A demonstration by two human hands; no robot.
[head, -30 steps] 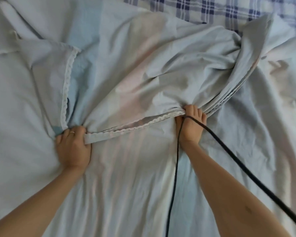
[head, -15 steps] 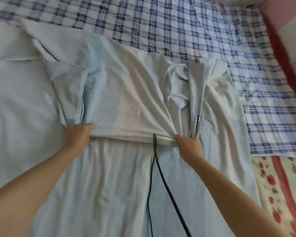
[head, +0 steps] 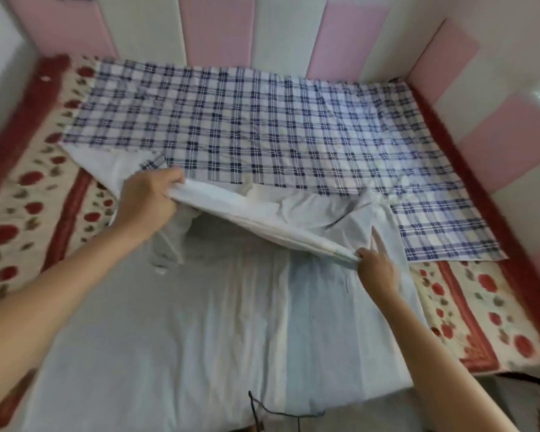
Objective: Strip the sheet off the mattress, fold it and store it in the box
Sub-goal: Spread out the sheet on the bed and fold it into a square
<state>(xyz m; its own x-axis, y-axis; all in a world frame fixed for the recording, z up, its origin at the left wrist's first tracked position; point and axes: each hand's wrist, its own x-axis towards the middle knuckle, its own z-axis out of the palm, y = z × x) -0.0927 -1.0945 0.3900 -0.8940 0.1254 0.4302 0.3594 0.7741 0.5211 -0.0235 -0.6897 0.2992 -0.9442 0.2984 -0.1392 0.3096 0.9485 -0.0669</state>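
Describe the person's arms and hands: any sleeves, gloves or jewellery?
Both arms are bare up to the frame's edge: no sleeve shows on the left arm or the right arm. The left hand and right hand wear no gloves, and neither wrist carries a watch or band. The picture is too blurred to tell whether there is a ring.

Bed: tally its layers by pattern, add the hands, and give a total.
Plain sheet: 1
Checked cloth: 1
Floral mattress: 1
Hands: 2 (left hand, right hand)
Total: 5
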